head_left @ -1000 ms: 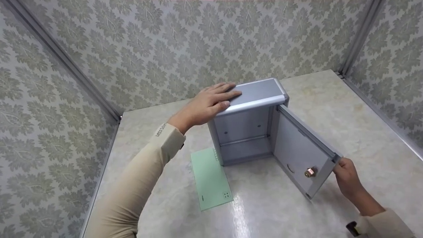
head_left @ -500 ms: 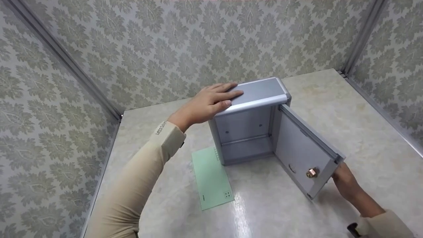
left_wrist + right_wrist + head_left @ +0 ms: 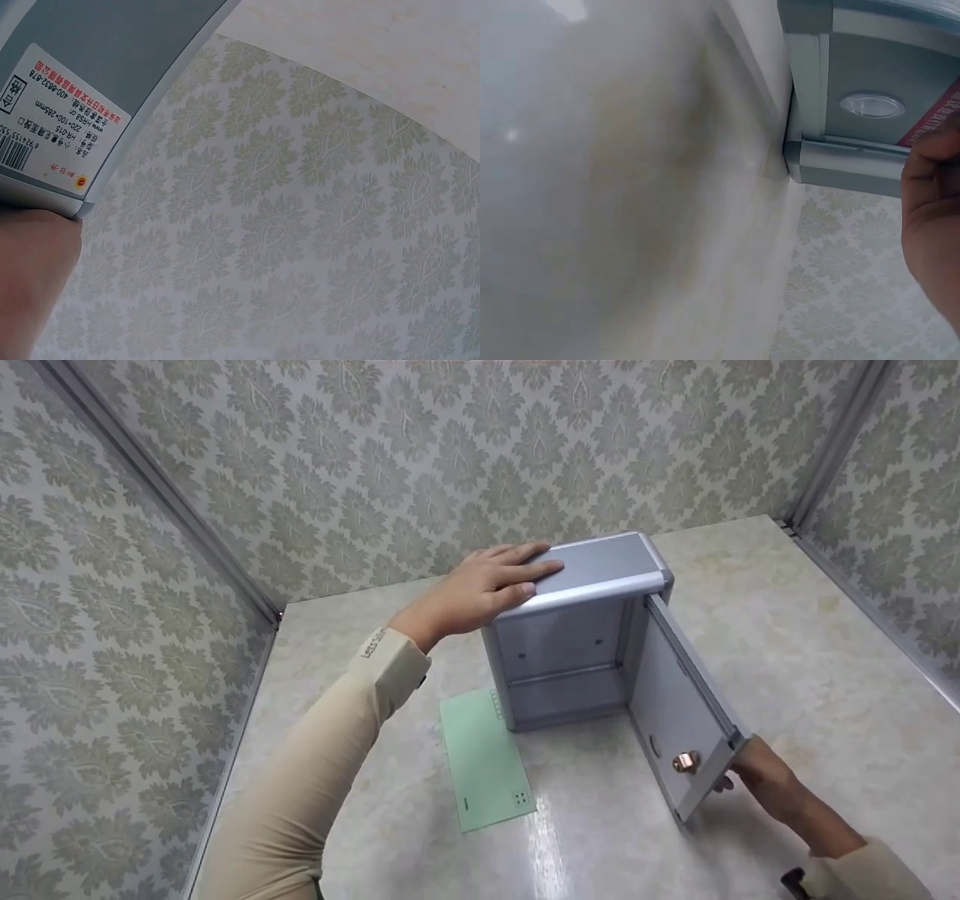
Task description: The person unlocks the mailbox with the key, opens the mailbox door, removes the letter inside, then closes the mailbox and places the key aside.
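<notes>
A grey metal lockable box [image 3: 592,566] stands upright on the table with its hinged door [image 3: 660,720] swung outward. My left hand [image 3: 484,589] rests flat on its top, fingers spread. At the door's free edge is my right hand [image 3: 772,780], its fingers on the outer side and partly hidden; no thumb shows on the inner face. A brass-coloured lock [image 3: 684,762] sits on that inner face. The left wrist view shows a printed label [image 3: 60,120] on the box. In the right wrist view, an oval clear piece [image 3: 871,105] and a red strip [image 3: 939,116] mark the outer face.
A pale green card [image 3: 484,765] lies on the table [image 3: 360,780] by the box's left front corner. Patterned panels [image 3: 420,472] in metal frames rise at the back and on both sides.
The door's free edge has swung left, partly toward the box, with my right hand following it. My left hand stays on top. The whole view has shifted slightly.
</notes>
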Demonstrator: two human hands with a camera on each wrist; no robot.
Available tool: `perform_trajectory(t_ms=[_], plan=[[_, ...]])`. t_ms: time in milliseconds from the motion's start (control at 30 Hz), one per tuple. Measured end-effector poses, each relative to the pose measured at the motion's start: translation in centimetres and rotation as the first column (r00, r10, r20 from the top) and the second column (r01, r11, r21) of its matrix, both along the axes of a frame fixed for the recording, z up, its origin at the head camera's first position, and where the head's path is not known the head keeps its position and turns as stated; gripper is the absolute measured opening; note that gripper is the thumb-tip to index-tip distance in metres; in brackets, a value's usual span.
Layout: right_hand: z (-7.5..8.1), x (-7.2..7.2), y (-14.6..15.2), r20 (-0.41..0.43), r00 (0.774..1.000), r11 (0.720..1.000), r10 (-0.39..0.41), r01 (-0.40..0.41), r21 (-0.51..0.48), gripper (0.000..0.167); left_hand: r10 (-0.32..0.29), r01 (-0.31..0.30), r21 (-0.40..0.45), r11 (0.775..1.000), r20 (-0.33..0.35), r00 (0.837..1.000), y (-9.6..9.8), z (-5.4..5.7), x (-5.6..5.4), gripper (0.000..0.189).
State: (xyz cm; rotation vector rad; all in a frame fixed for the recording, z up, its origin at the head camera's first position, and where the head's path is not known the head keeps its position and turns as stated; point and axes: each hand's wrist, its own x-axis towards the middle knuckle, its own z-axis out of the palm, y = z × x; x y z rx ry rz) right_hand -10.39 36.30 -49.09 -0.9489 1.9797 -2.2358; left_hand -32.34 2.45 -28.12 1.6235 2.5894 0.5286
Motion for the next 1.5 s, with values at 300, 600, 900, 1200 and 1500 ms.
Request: perform_trajectory(t_ms=[300, 600, 900, 1200, 1500], plan=[[0.8, -0.5, -1.5, 0.051, 0.994, 0.991, 0.097, -0.101, 0.087, 0.043, -0.011, 0.011, -0.002, 1.000, -0.007, 1.000, -0.1, 0.0, 0.0, 0.050], [0.9, -1.2, -2.9, 0.043, 0.982, 0.980, 0.182, -0.185, 0.072, 0.043, -0.021, 0.022, 0.008, 1.000, -0.015, 1.000, 0.0, 0.0, 0.0, 0.049], [1.0, -2.0, -4.9, -0.002, 0.974, 0.971, 0.224, -0.224, 0.080, 0.041, -0.011, 0.011, -0.001, 1.000, -0.011, 1.000, 0.1, -0.1, 0.1, 0.049], [1.0, -2.8, -6.8, 0.002, 0.965, 0.964, 0.262, -0.261, 0.046, 0.040, -0.004, 0.003, -0.011, 1.000, -0.007, 1.000, 0.1, -0.1, 0.1, 0.050], [1.2, -3.5, -8.3, 0.021, 0.964, 0.961, 0.267, -0.268, 0.070, 0.037, 0.004, -0.004, -0.010, 1.000, 0.001, 1.000, 0.1, -0.1, 0.2, 0.049]])
